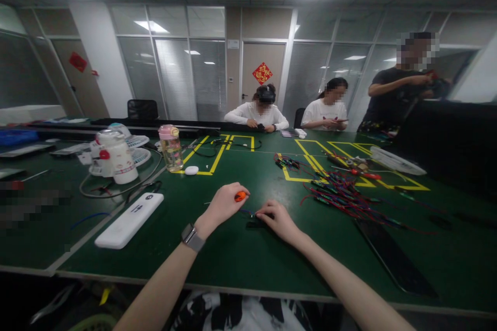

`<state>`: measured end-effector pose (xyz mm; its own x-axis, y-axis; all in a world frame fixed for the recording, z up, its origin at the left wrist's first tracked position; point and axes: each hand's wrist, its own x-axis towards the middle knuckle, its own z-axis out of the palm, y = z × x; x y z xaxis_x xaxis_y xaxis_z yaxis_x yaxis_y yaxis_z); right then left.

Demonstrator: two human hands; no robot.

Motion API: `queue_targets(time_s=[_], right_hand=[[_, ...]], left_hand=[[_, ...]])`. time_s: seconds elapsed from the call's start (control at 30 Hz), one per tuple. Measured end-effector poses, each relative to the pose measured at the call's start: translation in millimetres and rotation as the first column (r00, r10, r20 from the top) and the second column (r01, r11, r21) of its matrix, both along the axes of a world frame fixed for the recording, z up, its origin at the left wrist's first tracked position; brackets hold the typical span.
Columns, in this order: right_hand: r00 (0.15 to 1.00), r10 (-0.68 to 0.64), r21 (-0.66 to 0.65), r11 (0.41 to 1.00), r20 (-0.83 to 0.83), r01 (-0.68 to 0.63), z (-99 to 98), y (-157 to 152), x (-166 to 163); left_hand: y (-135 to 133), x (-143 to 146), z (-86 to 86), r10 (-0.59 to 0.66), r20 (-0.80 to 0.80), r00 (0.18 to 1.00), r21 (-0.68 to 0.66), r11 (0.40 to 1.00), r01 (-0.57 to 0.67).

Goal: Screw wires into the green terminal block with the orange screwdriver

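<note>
My left hand (222, 204), with a watch on the wrist, is closed around an orange-and-black handle (240, 196); the rest of that object is hidden, so its kind does not show. Just to the right, my right hand (278, 219) pinches a small circuit board (252, 215) with thin wires close to the tabletop. A dark strip (254, 225) lies under the fingertips. Off to the right of my hands spreads a pile of similar small boards with red and blue wires (334, 191).
A white power bank (130, 221), a pink-lidded bottle (170, 149), a white bottle (118, 158) and a white earbud case (191, 170) stand left. A dark phone (394, 256) lies right. Yellow tape (212, 165) marks the green table. Three people are across it.
</note>
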<state>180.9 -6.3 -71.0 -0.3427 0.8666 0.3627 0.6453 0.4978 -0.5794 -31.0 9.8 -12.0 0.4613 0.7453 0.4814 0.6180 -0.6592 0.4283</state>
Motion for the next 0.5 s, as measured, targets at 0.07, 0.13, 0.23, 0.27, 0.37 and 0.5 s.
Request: queue_targets(time_s=[0.07,0.13,0.23,0.27,0.37,0.5], right_hand=[[1.0,0.013,0.0,1.0,0.017,-0.013,3.5,-4.6,1.2],[0.999,0.042,-0.013,0.999,0.031,-0.042,8.1,-10.2,3.6],[0.993,0.091,-0.024,0.996,0.073,-0.089,14.1,-16.5,6.7],[0.991,0.095,-0.022,0.995,0.09,-0.093,15.2,-17.3,6.9],[0.992,0.067,-0.024,0.998,0.11,-0.065,15.5,-15.8,4.2],[0.997,0.017,-0.055,0.998,0.075,-0.013,12.6,-8.7,-1.2]], left_hand=[[-1.1,0.7,-2.9,-0.004,-0.009,1.0,0.04,0.999,0.004],[-1.7,0.5,-5.4,-0.007,-0.011,1.0,0.066,0.998,0.008],[-2.9,-0.9,-7.2,0.001,0.014,1.0,0.089,0.996,-0.002],[-3.5,-1.2,-7.3,0.005,0.021,1.0,0.096,0.995,-0.007],[-6.0,-0.2,-7.0,0.002,0.018,1.0,0.124,0.992,-0.004],[-8.7,3.1,-7.7,-0.016,-0.024,1.0,0.157,0.987,0.02]])
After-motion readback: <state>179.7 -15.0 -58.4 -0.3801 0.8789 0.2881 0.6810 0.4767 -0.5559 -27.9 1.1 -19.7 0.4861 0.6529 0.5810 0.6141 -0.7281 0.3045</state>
